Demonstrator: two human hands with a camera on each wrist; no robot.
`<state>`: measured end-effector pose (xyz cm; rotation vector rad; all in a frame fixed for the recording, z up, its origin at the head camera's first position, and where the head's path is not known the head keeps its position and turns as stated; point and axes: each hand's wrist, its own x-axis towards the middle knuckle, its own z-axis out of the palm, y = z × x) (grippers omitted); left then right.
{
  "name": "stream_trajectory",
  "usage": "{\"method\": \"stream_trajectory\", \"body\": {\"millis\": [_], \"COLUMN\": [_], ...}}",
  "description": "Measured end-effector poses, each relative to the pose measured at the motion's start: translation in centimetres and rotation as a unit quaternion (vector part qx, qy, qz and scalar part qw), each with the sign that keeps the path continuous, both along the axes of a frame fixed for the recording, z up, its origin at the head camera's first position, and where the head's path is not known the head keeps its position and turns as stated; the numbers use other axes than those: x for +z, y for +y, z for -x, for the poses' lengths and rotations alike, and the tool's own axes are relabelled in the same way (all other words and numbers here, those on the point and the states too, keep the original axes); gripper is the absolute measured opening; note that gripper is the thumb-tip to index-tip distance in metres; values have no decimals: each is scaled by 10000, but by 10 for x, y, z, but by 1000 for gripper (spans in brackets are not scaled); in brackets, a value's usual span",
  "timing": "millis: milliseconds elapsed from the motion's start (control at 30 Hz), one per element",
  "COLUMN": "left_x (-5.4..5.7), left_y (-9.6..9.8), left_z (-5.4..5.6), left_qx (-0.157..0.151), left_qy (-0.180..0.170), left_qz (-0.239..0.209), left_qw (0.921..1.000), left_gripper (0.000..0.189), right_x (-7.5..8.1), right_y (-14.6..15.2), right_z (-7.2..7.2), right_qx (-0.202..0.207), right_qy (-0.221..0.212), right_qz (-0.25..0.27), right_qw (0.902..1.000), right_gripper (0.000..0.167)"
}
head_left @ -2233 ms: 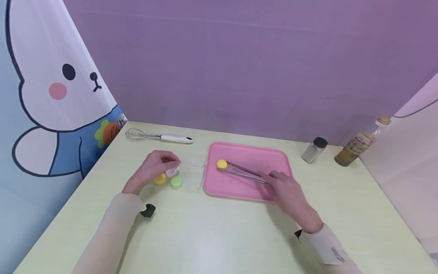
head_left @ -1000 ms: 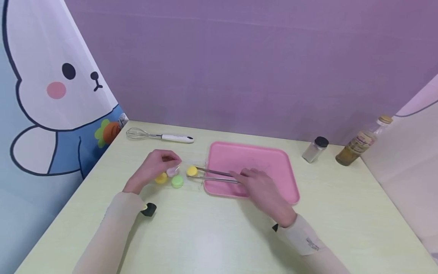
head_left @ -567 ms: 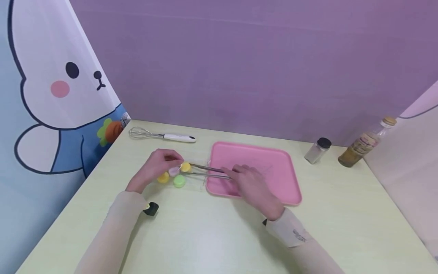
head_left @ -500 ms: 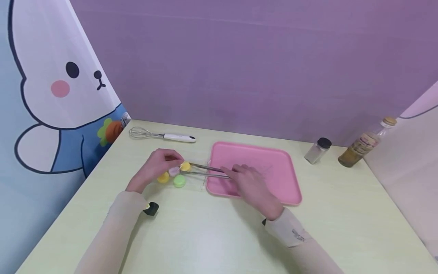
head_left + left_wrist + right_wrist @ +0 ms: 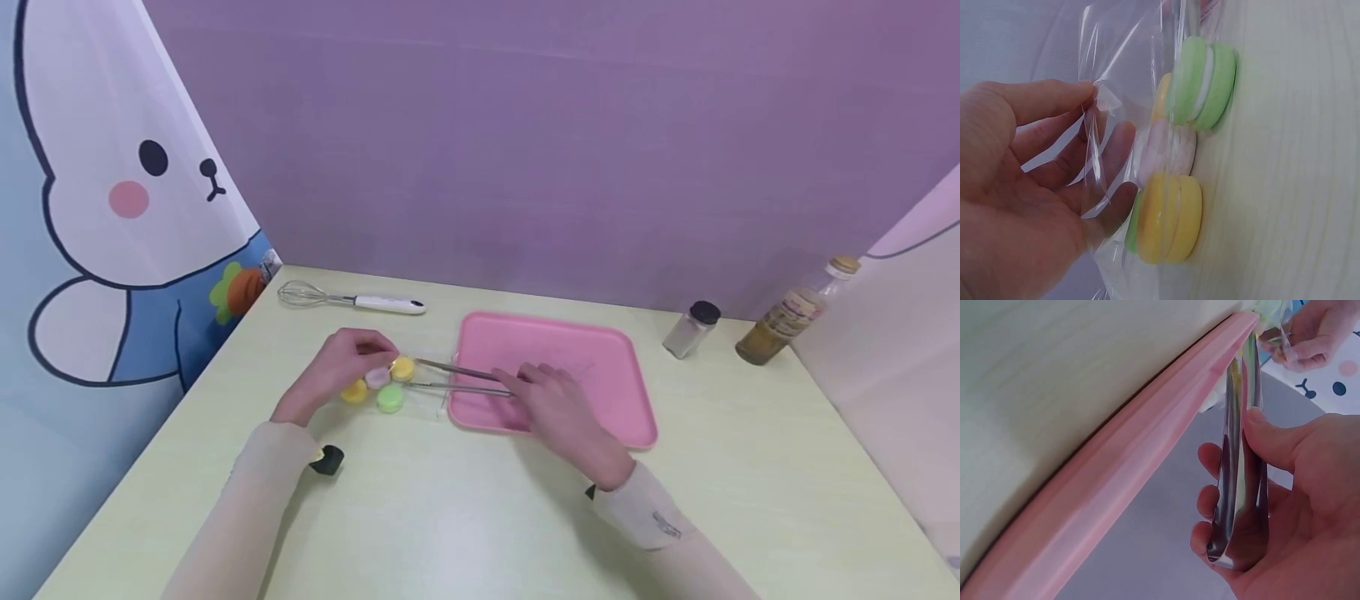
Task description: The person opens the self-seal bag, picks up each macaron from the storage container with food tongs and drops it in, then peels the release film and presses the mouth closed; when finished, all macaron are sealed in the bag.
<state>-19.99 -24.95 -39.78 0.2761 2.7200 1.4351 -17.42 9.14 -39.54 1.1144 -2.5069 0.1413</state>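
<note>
My left hand point(image 5: 347, 367) pinches the edge of a clear plastic bag point(image 5: 1110, 69) between thumb and finger. Inside the bag lie a green macaron point(image 5: 390, 398), a lilac macaron point(image 5: 377, 377) and a yellow macaron point(image 5: 1172, 219); a bit of another green one shows behind in the left wrist view. A second yellow macaron point(image 5: 402, 368) sits at the tips of metal tongs point(image 5: 465, 388). The tong arms stand apart, the upper tip slightly clear of that macaron. My right hand point(image 5: 562, 421) grips the tongs above the pink tray point(image 5: 600, 367).
Behind the bag lies a whisk point(image 5: 386, 304) with a white handle. A black-capped jar point(image 5: 690, 330) and a corked bottle point(image 5: 787, 315) stand at the back right. The tray's raised rim lies under the tongs, and a purple backdrop point(image 5: 525, 167) rises behind the table.
My right hand has moved left from over the tray, carrying a yellow macaron in the tongs into the bag. The tong arms have since spread. My left hand has stayed put.
</note>
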Motion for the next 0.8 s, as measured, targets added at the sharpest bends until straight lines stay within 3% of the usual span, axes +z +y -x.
{"method": "stream_trajectory", "body": {"millis": [267,633,800], "left_x": [0,0,0], "left_y": [-1,0,0], "left_z": [0,1,1], "left_qx": [-16,-9,0], "left_qy": [-18,-159,-160], "left_qz": [15,66,70], "left_qw": [10000,9999,9998], "left_gripper": [20,24,23], "right_x": [3,4,1], "right_y": [37,118,161], "right_z": [-14,-44,-56], "right_qx": [-177,-540,-892], "right_qy": [-101,127,279], "right_qz": [-89,593,699], "right_qw": [9998,9967,9932], "right_gripper": [58,55,58]}}
